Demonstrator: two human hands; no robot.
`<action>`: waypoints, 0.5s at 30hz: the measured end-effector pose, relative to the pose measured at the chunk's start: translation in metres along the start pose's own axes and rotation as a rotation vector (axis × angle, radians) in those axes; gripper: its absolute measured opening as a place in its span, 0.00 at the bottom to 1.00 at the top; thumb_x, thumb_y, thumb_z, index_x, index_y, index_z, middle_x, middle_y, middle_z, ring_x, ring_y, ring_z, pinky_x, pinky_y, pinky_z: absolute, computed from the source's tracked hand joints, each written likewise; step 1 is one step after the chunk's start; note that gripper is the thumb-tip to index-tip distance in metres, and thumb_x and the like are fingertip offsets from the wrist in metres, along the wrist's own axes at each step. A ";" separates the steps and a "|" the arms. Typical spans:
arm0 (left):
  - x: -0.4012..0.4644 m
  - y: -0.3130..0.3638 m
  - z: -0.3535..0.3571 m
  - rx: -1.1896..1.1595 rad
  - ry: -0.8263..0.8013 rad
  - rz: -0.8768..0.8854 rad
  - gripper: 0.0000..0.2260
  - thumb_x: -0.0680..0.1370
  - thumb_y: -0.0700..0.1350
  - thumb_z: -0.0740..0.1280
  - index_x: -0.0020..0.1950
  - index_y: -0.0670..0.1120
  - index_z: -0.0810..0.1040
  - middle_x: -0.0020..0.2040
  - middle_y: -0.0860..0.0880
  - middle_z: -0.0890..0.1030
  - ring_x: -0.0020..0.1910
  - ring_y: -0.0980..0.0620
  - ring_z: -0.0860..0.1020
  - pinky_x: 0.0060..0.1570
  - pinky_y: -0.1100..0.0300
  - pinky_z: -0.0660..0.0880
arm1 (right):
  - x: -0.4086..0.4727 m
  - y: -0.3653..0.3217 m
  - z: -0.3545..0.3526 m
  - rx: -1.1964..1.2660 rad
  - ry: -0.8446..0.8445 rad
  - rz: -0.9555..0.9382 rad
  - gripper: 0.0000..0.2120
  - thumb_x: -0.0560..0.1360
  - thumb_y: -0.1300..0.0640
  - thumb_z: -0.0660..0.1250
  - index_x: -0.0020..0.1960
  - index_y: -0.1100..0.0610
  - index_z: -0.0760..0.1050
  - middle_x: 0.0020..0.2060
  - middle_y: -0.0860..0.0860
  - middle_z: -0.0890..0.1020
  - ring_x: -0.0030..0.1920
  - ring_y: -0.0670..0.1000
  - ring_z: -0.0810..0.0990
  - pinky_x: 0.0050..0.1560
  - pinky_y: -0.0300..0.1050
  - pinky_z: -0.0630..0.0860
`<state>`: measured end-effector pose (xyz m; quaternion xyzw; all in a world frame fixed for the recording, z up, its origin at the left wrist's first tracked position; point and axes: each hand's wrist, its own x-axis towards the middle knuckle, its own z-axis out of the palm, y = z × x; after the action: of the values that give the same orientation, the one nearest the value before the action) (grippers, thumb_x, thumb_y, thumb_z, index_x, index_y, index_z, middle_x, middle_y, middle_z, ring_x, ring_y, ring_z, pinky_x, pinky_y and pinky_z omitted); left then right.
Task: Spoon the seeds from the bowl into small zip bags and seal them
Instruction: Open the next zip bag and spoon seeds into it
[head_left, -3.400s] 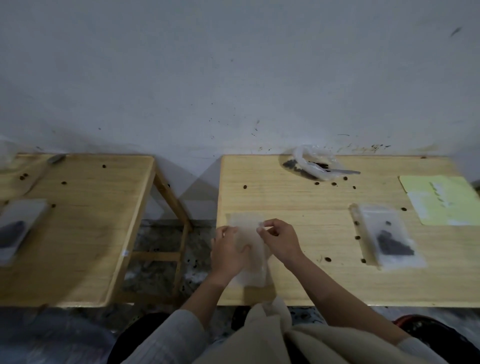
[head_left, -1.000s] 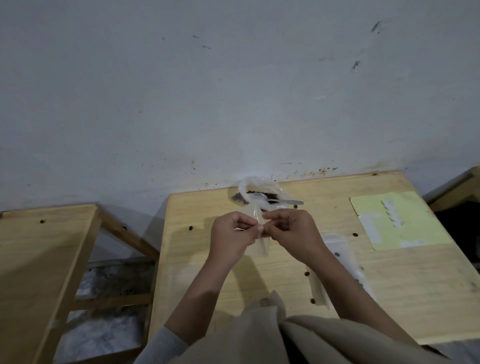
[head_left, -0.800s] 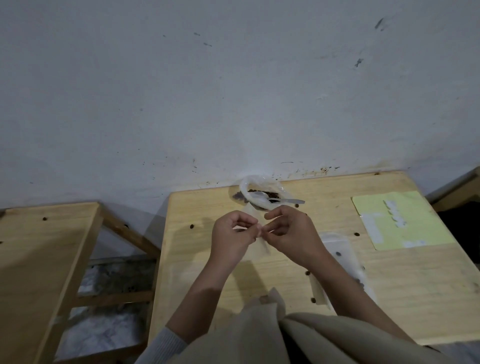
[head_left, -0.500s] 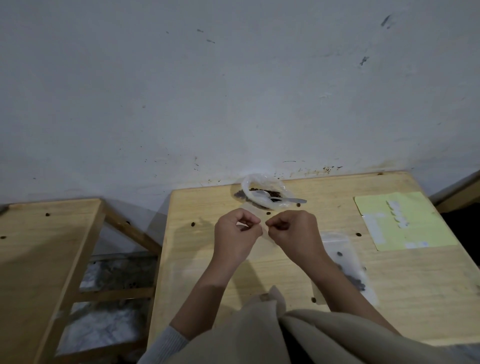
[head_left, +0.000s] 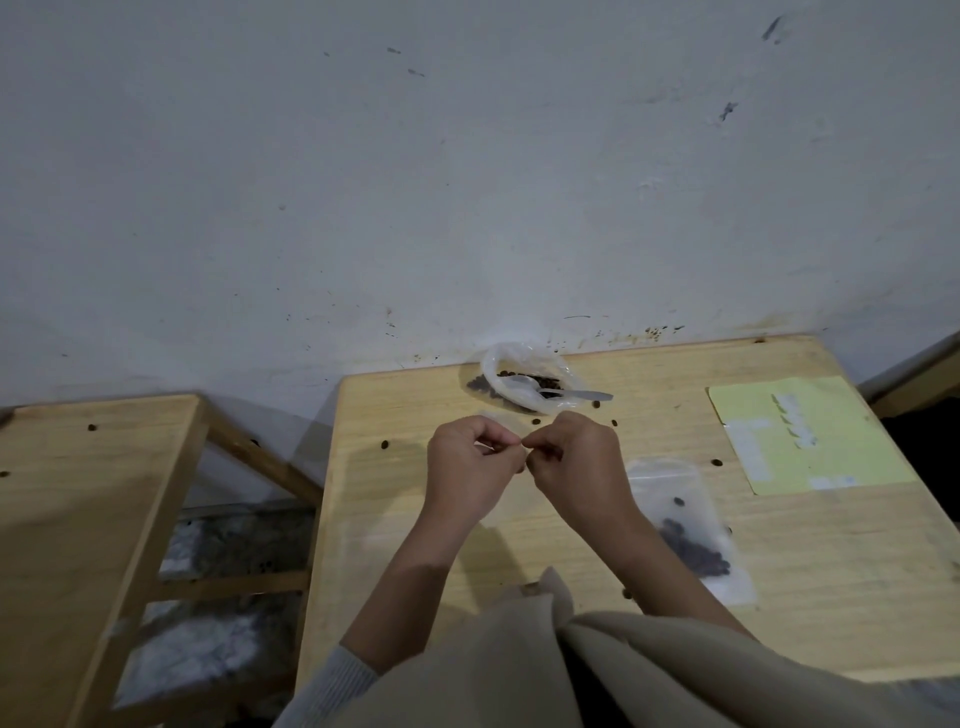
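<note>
The small zip bag is being pinched between my left hand and right hand, fingers clamped on its top edge. Beyond my fingers, the bowl is holding seeds and a spoon; right of them a filled bag is lying on the tabletop.

Crowded back and right of table, open left strip

Raised over mid-table, knuckles nearly touching: left hand and right hand, blocking the straight path to the bowl at the wall edge. Spoon handle jutting right from that bowl. Filled zip bag flat just right of the right forearm; yellow sheet beyond it. Loose seeds scattered around. Bare wood left of the left forearm. Open gap between this table and second table.
</note>
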<state>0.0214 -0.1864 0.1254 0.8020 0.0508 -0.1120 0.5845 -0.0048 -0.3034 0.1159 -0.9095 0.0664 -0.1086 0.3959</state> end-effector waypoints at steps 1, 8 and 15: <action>0.001 0.000 0.000 -0.002 -0.002 -0.002 0.08 0.67 0.31 0.71 0.34 0.43 0.80 0.30 0.47 0.82 0.31 0.53 0.81 0.37 0.58 0.80 | 0.000 0.000 0.002 -0.004 -0.002 -0.003 0.10 0.65 0.71 0.70 0.41 0.60 0.85 0.30 0.50 0.77 0.28 0.38 0.68 0.30 0.25 0.65; 0.006 -0.001 -0.003 -0.012 -0.024 -0.025 0.08 0.66 0.30 0.70 0.33 0.43 0.80 0.28 0.50 0.81 0.30 0.53 0.81 0.35 0.58 0.79 | 0.000 0.000 0.010 -0.050 0.001 -0.039 0.09 0.65 0.71 0.70 0.41 0.61 0.85 0.30 0.46 0.69 0.29 0.47 0.69 0.29 0.33 0.63; 0.005 -0.009 -0.007 -0.111 -0.008 -0.049 0.09 0.68 0.31 0.71 0.35 0.44 0.79 0.34 0.49 0.80 0.37 0.45 0.83 0.35 0.63 0.76 | 0.007 0.008 -0.002 0.081 -0.085 0.013 0.07 0.68 0.68 0.71 0.42 0.60 0.84 0.36 0.48 0.82 0.36 0.46 0.81 0.40 0.39 0.78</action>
<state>0.0255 -0.1776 0.1179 0.7665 0.0744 -0.1265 0.6253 0.0013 -0.3117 0.1122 -0.8960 0.0509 -0.0700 0.4355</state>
